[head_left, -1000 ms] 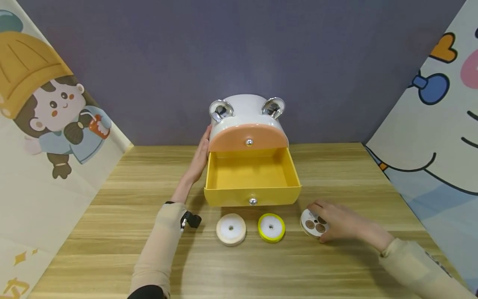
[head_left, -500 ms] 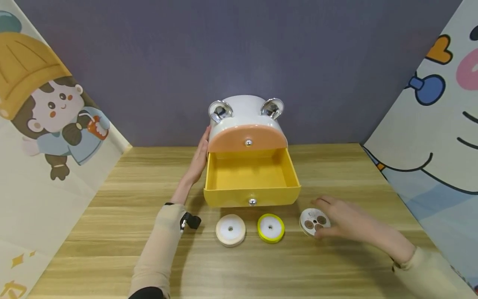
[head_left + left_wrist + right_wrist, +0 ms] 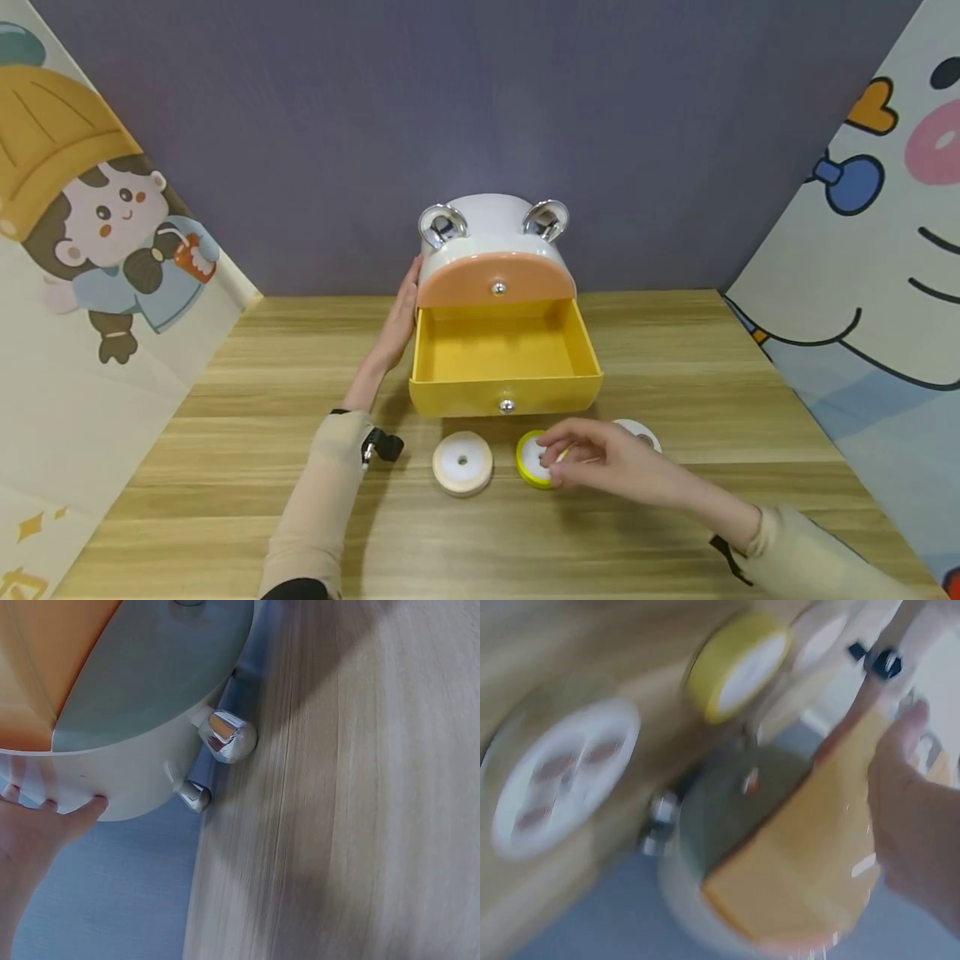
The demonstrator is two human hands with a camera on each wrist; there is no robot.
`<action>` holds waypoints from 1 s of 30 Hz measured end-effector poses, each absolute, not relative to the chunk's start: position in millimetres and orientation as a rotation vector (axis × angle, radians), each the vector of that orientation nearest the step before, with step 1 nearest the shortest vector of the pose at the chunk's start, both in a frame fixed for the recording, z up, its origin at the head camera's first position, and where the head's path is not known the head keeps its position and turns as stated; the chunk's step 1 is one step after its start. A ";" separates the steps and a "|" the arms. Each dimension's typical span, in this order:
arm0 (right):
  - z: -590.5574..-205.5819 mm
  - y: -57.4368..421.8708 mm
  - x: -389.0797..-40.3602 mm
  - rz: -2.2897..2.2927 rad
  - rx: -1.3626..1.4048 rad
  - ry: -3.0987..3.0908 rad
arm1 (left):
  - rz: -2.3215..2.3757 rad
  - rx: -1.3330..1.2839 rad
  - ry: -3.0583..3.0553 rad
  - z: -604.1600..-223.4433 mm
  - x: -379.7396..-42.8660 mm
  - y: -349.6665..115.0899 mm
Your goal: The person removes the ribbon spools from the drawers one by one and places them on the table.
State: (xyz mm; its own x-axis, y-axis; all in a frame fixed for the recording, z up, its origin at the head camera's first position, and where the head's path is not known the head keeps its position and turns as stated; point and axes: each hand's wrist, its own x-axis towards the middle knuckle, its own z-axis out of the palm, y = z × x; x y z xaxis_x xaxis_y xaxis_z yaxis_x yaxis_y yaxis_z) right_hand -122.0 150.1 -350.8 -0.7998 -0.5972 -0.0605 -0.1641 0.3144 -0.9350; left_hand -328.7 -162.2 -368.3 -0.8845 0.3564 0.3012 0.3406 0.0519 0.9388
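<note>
A small white box [image 3: 491,223] with silver ear shapes stands at the back, its yellow drawer [image 3: 506,393] pulled out and bare inside. My left hand [image 3: 395,333] rests with extended fingers along the box's left side; in the left wrist view its fingertips [image 3: 94,806] touch the white wall. My right hand [image 3: 622,468] is over the yellow-rimmed spool [image 3: 529,457], fingers loosely bent and gripping nothing. Left of that lies a cream spool [image 3: 462,463]. Partly hidden behind my right hand is a white spool [image 3: 639,430], whose brown round openings show, blurred, in the right wrist view.
A wooden tabletop [image 3: 315,350] carries everything. Behind the box rises a grey-blue panel [image 3: 480,100]. Cartoon-printed panels flank the table left [image 3: 45,400] and right [image 3: 900,333]. An orange upper drawer [image 3: 465,279] sits shut above the yellow one.
My right hand has let go of the white spool and moved left to the yellow-rimmed one. The white spool stays on the table. My left hand keeps its place on the box.
</note>
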 end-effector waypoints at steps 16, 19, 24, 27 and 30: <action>-373.4 103.0 -148.8 -1.933 -0.237 1.707 | 2.014 0.729 2.277 -377.2 -333.7 -164.3; -372.7 100.7 -151.1 -1.977 -0.231 1.677 | 2.024 0.737 2.295 -386.3 -342.1 -164.1; -371.4 96.7 -151.9 -2.005 -0.209 1.669 | 2.021 0.741 2.292 -379.5 -338.5 -162.5; -371.4 95.6 -151.8 -2.013 -0.200 1.664 | 2.008 0.731 2.282 -370.8 -330.3 -162.0; -371.1 95.5 -153.1 -2.022 -0.190 1.651 | 1.999 0.730 2.291 -369.3 -328.3 -162.4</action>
State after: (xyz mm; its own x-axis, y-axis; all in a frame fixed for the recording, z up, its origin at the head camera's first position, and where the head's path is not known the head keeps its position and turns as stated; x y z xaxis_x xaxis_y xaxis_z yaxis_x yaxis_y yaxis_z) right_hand -153.1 95.5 -371.1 -0.8556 -0.4726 -0.2112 0.3013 -0.1231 -0.9455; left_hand -328.3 -162.4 -369.3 -0.8908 0.3515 0.2879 0.3328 0.0735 0.9401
